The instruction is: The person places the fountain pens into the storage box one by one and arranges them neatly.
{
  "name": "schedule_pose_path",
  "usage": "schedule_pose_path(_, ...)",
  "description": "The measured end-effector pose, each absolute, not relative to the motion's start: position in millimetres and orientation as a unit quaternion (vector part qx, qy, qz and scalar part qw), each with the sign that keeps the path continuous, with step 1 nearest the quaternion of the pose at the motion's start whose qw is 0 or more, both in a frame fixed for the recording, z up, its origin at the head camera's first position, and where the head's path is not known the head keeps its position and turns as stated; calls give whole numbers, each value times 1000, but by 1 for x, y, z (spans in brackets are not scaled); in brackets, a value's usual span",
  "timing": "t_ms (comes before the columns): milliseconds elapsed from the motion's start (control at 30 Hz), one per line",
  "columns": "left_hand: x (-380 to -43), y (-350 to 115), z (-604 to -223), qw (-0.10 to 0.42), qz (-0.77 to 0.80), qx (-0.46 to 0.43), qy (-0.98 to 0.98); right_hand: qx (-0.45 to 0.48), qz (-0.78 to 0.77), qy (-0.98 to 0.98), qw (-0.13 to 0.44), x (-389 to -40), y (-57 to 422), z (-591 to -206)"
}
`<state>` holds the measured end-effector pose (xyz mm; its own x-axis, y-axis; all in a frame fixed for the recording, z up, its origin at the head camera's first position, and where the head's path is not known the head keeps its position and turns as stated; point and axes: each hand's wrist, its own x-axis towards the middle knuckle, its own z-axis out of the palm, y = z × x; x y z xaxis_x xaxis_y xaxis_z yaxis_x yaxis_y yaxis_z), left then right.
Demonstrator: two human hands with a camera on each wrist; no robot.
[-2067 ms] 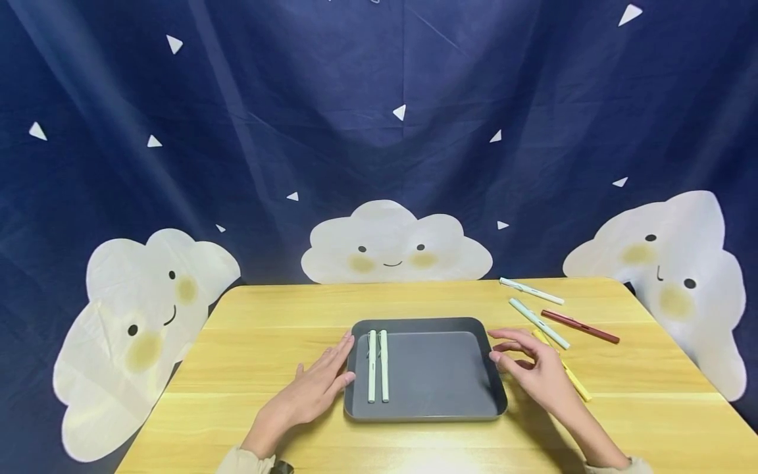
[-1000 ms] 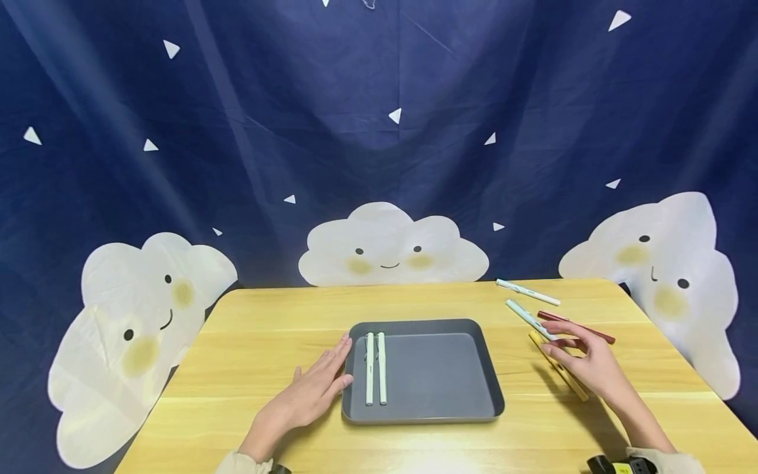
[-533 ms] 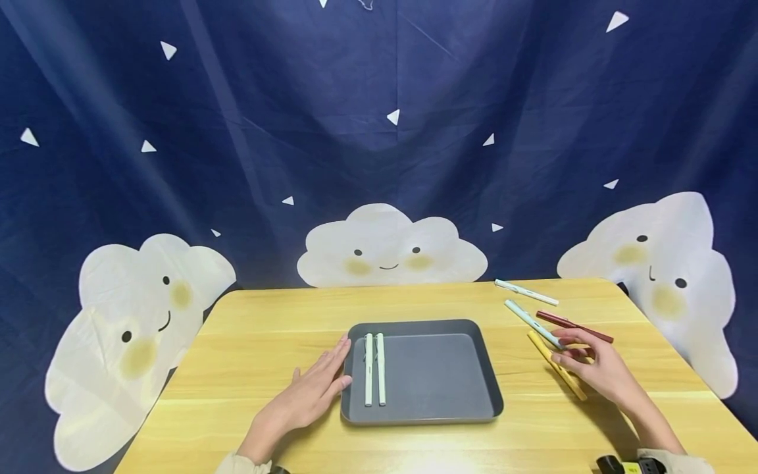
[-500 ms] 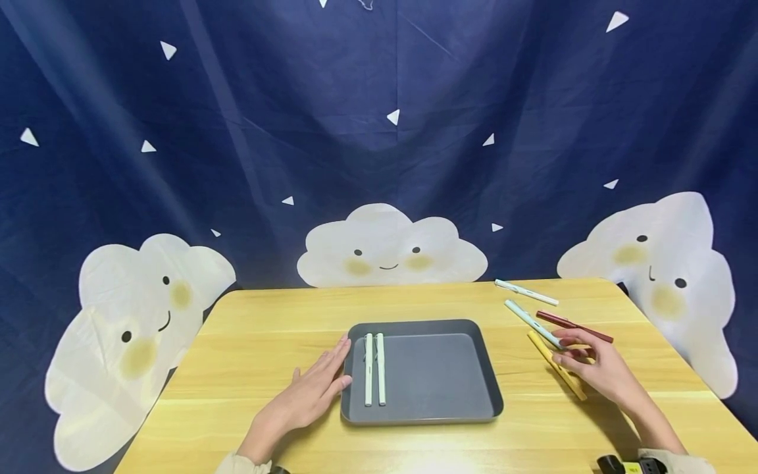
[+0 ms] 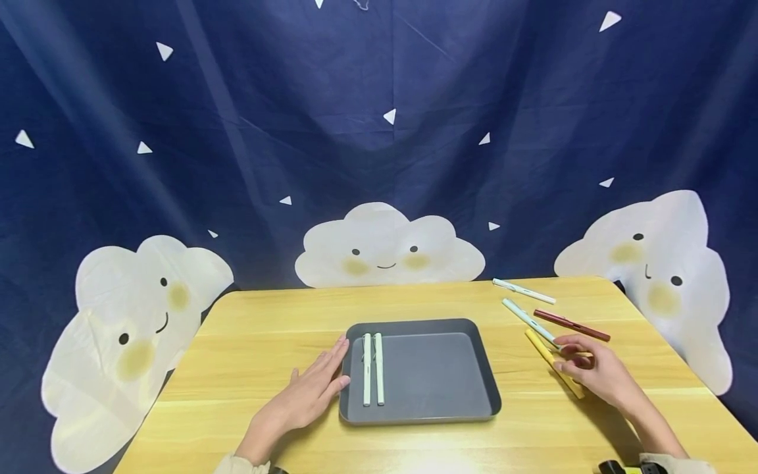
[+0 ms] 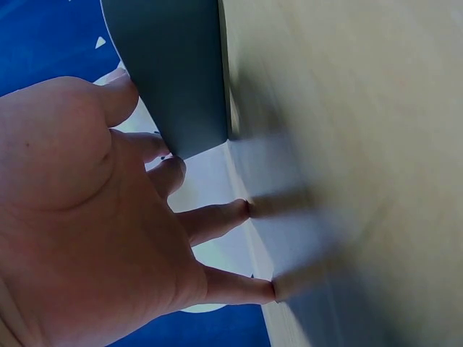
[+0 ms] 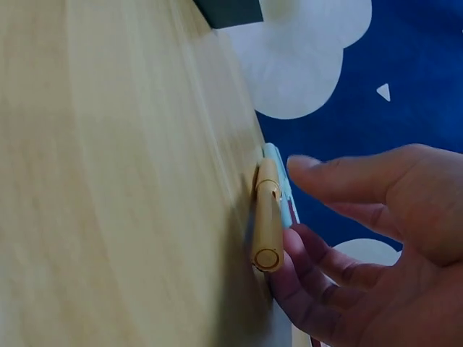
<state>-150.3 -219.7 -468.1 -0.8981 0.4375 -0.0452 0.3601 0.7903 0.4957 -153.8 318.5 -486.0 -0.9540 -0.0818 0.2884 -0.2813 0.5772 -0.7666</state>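
A dark grey tray (image 5: 432, 375) lies mid-table with two pale green pens (image 5: 372, 370) side by side at its left. Against its left side, my left hand (image 5: 299, 401) rests with extended fingers; the left wrist view shows fingertips at the tray's outer wall (image 6: 181, 79). To the right, my right hand (image 5: 598, 368) reaches over a yellow pen (image 5: 539, 345) and the near end of a light blue pen (image 5: 527, 317). In the right wrist view, the thumb (image 7: 318, 173) stands apart from the bent fingers (image 7: 307, 282), beside the yellow pen's end (image 7: 268, 246).
A dark red pen (image 5: 571, 325) and a white pen (image 5: 524, 290) lie farther back on the right of the wooden table (image 5: 266, 329). Behind the table hangs a dark blue curtain (image 5: 379, 131) with smiling clouds.
My right hand has moved from the tray's right edge rightward to the yellow and light blue pens. It has lowered slightly over the last half second. My left hand stays at the tray.
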Motion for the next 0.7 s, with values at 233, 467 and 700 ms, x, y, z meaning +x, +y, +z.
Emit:
schedule_pose_path(233,-149,-220,-467,80,244,209,944,103,442,-886,95,-150,316,-487)
schedule_pose_path(467,-150,-220,-469,81,242,209,944,112,407,-902,89,-150,313,-487)
schedule_pose_path(700,-151,-220,-471,78,239,212,944,116,369,-917,96,-148,309,-485)
